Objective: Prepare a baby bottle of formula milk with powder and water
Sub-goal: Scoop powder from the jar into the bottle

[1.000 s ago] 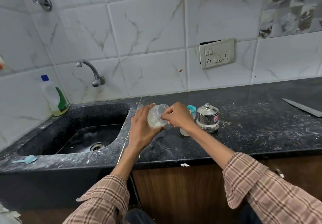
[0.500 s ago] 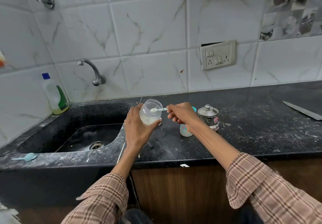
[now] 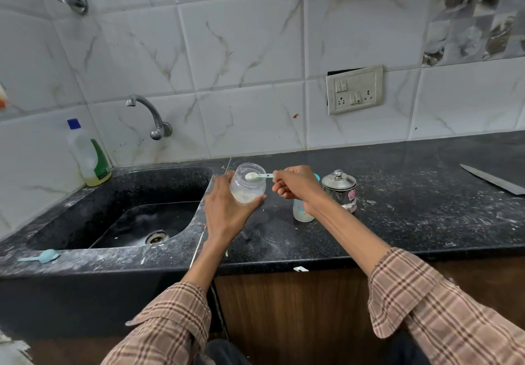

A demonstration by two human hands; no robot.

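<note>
My left hand point(image 3: 224, 211) grips a clear plastic jar point(image 3: 247, 184) with white powder in its bottom, held above the black counter beside the sink. My right hand point(image 3: 295, 184) pinches the handle of a small light-blue scoop point(image 3: 257, 176), whose bowl, heaped with white powder, sits at the jar's open mouth. Behind my right wrist stands the baby bottle point(image 3: 303, 208), pale and translucent with a blue rim, mostly hidden by the arm.
A steel lidded canister point(image 3: 339, 188) stands right of the bottle. A knife blade point(image 3: 491, 178) lies at the far right. The black sink point(image 3: 136, 217) is left, with a tap point(image 3: 150, 114), a detergent bottle point(image 3: 89, 154) and another blue scoop point(image 3: 42, 256) on its front rim.
The jar went from tilted toward my right hand to upright. My right hand drew the scoop out, filled with powder, and now holds it at the jar's mouth.
</note>
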